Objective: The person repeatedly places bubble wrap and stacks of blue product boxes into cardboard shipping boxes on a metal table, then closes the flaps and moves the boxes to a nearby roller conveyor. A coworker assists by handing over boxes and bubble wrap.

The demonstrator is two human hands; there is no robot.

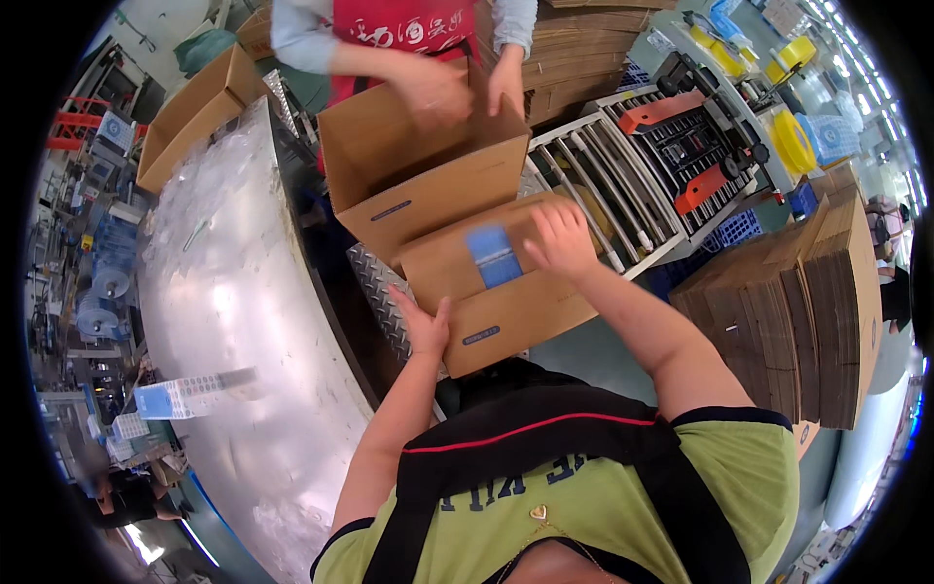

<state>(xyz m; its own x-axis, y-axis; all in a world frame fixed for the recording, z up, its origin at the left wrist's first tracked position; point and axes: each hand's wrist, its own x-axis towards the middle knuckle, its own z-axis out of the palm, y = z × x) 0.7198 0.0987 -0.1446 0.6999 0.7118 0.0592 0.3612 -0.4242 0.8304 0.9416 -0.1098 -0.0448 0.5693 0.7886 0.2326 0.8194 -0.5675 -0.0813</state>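
Note:
A brown cardboard carton (525,316) is right in front of me, with a blue patch (494,257) crossed by a pale stripe on its upper face. At the carton's left end, my left hand (424,326) rests with thumb and fingers spread. My right hand (562,240) lies open on the upper face, fingers stretched out, just right of the blue patch. Beyond stands a second carton (428,200), open at the top. A co-worker's blurred hand (438,94) is over its opening, and their other hand (506,83) is at its right side.
A shiny metal table (233,292) at the left bears a blue-and-white box (180,399). A roller conveyor (593,185) leads right to a machine with orange guides (662,112). Stacked flat cardboard (778,311) stands at the right. Another open carton (204,112) is far left.

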